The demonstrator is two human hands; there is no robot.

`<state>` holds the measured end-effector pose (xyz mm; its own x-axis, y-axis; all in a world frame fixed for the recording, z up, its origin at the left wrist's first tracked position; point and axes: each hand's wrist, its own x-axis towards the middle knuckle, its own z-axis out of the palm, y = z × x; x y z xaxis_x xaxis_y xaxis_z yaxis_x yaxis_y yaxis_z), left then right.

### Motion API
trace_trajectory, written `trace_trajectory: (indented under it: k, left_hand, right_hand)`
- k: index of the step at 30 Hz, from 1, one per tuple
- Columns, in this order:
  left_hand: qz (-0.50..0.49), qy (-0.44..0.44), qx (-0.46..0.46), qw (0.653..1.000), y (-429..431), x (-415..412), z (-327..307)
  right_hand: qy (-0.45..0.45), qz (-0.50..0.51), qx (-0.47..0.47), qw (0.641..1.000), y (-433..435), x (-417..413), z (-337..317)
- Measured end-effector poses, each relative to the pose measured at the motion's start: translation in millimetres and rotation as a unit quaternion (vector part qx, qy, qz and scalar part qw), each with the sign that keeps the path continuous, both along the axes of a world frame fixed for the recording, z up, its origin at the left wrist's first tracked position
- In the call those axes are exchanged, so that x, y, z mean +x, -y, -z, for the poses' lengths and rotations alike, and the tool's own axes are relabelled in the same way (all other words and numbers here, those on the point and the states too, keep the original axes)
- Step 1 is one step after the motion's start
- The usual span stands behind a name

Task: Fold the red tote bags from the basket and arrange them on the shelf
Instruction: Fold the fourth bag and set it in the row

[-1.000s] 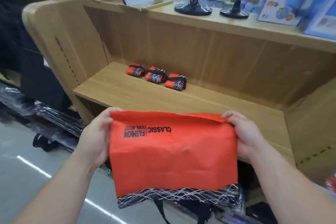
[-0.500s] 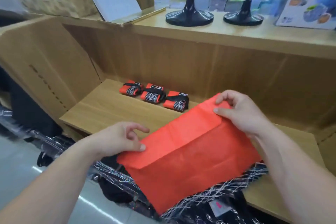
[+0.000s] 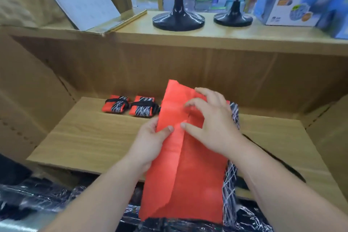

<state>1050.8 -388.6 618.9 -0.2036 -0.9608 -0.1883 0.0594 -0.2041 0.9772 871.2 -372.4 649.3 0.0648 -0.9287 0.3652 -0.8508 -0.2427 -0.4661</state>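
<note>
Biggest thing in front of us is the light wood-laminate shelf unit (image 3: 84,137). The red non-woven tote bag (image 3: 199,179) lies lengthwise across its lower board. The near end hangs over the front edge and the far end sticks up toward the back panel. The bag's left side is folded over toward the middle in one long flap, and a black trim with white scribble lines runs down its right edge.

Our left hand (image 3: 150,143) pinches that flap at the left edge, thumb on top and fingers tucked behind. Our right hand (image 3: 209,124) sits on top of the bag with fingers spread and loosely bent, thumb tip by the crease. It's a bit blurry, but it looks like it's pressing down rather than grabbing.

Up on the top board stand two glossy black round stand bases (image 3: 178,20). Further back on the lower board, left of the bag, two small folded red bundles tied with black straps (image 3: 115,106) sit side by side.
</note>
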Motion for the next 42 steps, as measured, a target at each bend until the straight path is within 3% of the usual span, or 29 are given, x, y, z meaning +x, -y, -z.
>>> trace_trajectory:
  k: [4,8,12,16,18,20,24,25,27,29,31,33,42]
  left_hand:
    - [-0.149,-0.075,-0.023,0.986,3.1,13.2,9.8]
    - [-0.286,-0.126,0.022,0.950,11.6,17.7,27.9]
    - [-0.318,-0.151,0.088,0.932,7.5,12.2,43.9]
    - [-0.249,-0.163,0.178,0.938,-4.3,20.1,61.8]
    - [-0.214,-0.114,0.191,0.951,-4.7,29.2,67.7]
    - [-0.203,-0.054,0.166,0.963,-2.5,41.9,66.6]
    - [-0.220,0.075,0.021,0.972,17.7,74.1,64.8]
    - [-0.206,0.162,-0.029,0.965,25.1,81.9,66.9]
    - [-0.137,0.365,-0.150,0.909,36.9,96.1,74.2]
    - [-0.025,0.448,-0.266,0.853,44.2,105.6,81.1]
    - [0.087,0.414,-0.346,0.837,47.3,111.7,89.5]
    - [0.162,0.378,-0.342,0.845,45.0,113.9,97.8]
    - [0.247,0.398,-0.332,0.819,27.8,127.6,107.3]
  right_hand:
    - [0.020,0.013,0.004,1.000,-25.6,28.4,24.9]
    - [0.011,0.050,0.032,0.998,-52.1,51.8,48.6]
    - [-0.059,0.104,0.072,0.990,-70.1,54.9,79.5]
    - [-0.109,0.176,0.088,0.974,-79.3,48.7,104.7]
    - [-0.109,0.175,0.067,0.976,-83.8,44.7,119.0]
    - [-0.097,0.157,0.050,0.982,-87.2,39.3,130.0]
    - [-0.064,0.094,0.044,0.993,-84.1,15.5,138.6]
    - [-0.054,0.077,0.045,0.995,-82.7,7.7,140.1]
    - [-0.033,0.054,0.050,0.997,-82.6,-6.2,142.1]
    - [0.005,0.044,0.074,0.996,-86.0,-19.2,142.1]
    - [0.051,0.043,0.120,0.991,-89.9,-32.6,140.8]
    - [0.071,0.042,0.145,0.986,-91.2,-45.0,137.7]
    - [0.046,0.009,0.242,0.969,-92.4,-70.9,112.9]
